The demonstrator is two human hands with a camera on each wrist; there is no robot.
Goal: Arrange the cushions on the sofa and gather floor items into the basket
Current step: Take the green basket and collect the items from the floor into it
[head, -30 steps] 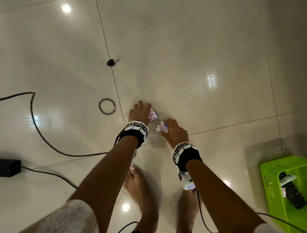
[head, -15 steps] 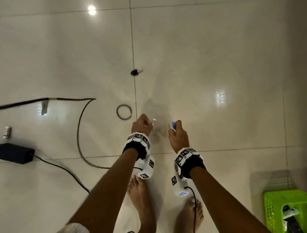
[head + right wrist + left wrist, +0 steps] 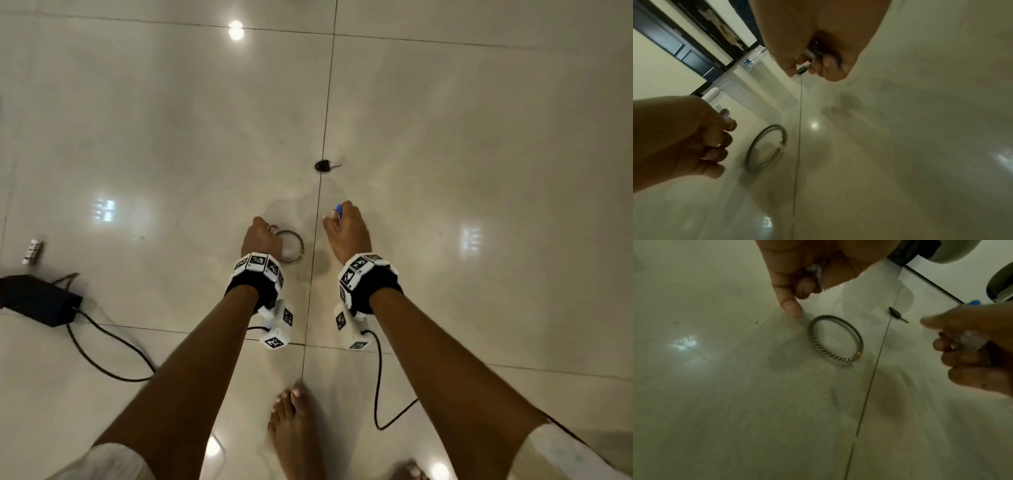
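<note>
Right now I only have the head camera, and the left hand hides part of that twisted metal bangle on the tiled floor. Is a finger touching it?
Observer: Not that I can see. In the left wrist view the left hand points its index finger down just outside the twisted metal bangle, with a sliver of tile between them.
Operator: Is that hand free to grab it?
Observer: Only partly. Its other fingers are curled round a crumpled white wrapper.
Operator: And under the right hand?
Observer: In the right wrist view the right hand grips a second crumpled wrapper, and the small black-headed key lies on the floor beyond its fingertips.
</note>
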